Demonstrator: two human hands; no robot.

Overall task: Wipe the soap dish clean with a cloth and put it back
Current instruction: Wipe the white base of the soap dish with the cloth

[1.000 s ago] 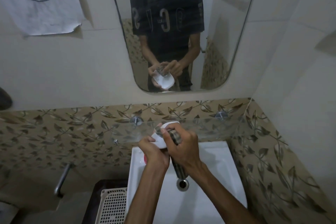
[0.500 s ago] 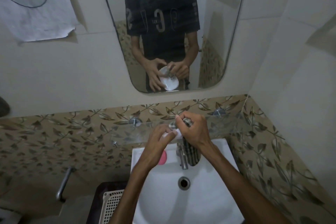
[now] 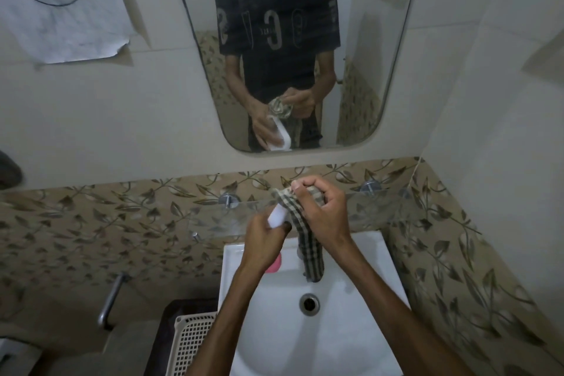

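**Soap dish held tilted over the basin, cloth working its upper end**

Nearest me, the white basin [image 3: 351, 330] sits under both forearms, so anything wiped loose would fall into it rather than onto the floor; I take that to be why the work is done here. A slotted plastic basket [image 3: 189, 342] stands just left of the basin. On the basin's back ledge lies a pink soap bar [image 3: 274, 265], partly hidden by my left wrist. I judge it was parked there to leave the dish free.

My left hand [image 3: 265, 241] has its fingers curled round the lower end of the soap dish [image 3: 277, 218], holding it above the basin's back edge and tilted, upper end away from me. That steadies it for the other hand. My right hand [image 3: 320, 214] is closed on the checked cloth [image 3: 297, 214], bunching it against the dish's upper end, while the loose tail hangs toward the drain side. How firmly the cloth presses, I cannot tell.

The dish shows only as a small, smooth white piece between hand and cloth. In the mirror [image 3: 381, 85] beyond, its reflection looks white and elongated, with a raised rim. I cannot see any residue from here.

Just behind the hands runs a glass shelf [image 3: 219, 223] on metal studs, which I judge the likely place for the dish once wiped.
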